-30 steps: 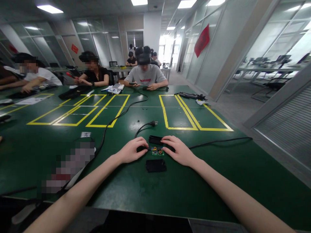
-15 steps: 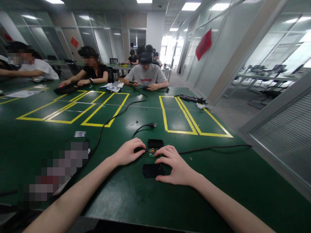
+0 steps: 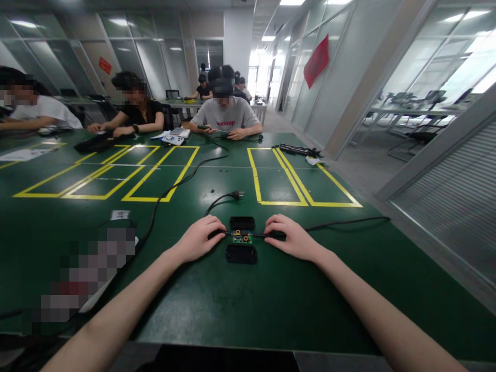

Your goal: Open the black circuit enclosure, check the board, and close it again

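Note:
A small green circuit board (image 3: 242,237) with copper-coloured coils lies between my hands, wired to a black cable at each end. My left hand (image 3: 200,238) is closed on the cable at the board's left. On the other side, the fingers of my right hand (image 3: 291,238) are wrapped round the right-hand cable (image 3: 341,223). One black plastic case half (image 3: 242,222) sits just behind the board. The other case half (image 3: 241,254) lies in front of it, open side up. Neither hand touches the case halves.
A two-pin plug (image 3: 237,195) lies beyond my left hand. A blurred-out power strip (image 3: 96,274) is at the left, with a long black cord. Yellow tape outlines mark the green table (image 3: 201,305). Across it a person (image 3: 227,116) works; a folded tripod (image 3: 298,150) lies far right.
My right hand has moved right, off the board and nearer case half, and onto the right cable. The nearer case half now lies closer to the board. My left hand keeps its grip.

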`<state>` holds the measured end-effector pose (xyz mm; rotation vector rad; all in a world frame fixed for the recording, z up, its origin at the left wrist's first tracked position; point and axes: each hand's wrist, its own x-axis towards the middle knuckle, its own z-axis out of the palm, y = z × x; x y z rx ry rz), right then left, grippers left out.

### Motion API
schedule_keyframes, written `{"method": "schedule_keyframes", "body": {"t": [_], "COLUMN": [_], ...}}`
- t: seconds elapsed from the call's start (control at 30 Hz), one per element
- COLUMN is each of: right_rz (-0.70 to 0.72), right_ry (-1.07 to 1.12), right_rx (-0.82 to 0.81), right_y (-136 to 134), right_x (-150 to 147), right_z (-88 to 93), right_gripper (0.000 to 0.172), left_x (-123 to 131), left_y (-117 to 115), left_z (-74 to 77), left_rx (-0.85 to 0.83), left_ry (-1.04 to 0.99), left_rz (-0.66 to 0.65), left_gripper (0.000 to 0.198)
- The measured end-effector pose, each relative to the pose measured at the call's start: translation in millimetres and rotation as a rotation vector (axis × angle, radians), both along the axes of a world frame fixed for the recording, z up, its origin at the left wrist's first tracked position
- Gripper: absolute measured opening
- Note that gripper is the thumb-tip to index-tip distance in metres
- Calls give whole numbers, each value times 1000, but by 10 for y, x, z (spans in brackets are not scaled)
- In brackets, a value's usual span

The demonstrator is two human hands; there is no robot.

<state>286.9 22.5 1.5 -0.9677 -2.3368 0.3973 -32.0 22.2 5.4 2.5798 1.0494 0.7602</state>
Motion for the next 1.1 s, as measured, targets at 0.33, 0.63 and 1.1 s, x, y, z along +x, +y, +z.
{"method": "schedule_keyframes", "body": {"t": [0.33,0.63,1.1], "right_rz": [21,127,42], "right_ry": [136,108,-79], "right_rx": [-191,-345,-166], "right_y": [-49,-271,-230], "right_x": [-5,-85,-150], "right_z": [101,267,154], "right_gripper": [21,19,32], "left_x": [22,18,70], "left_y": [-107,-237,-229], "left_z": [112,176,133], "left_rx": [-62,-177,-147], "left_ry": [-87,-137,-95], "left_rz": [19,-58,-79], "left_gripper": [13,11,6]}}
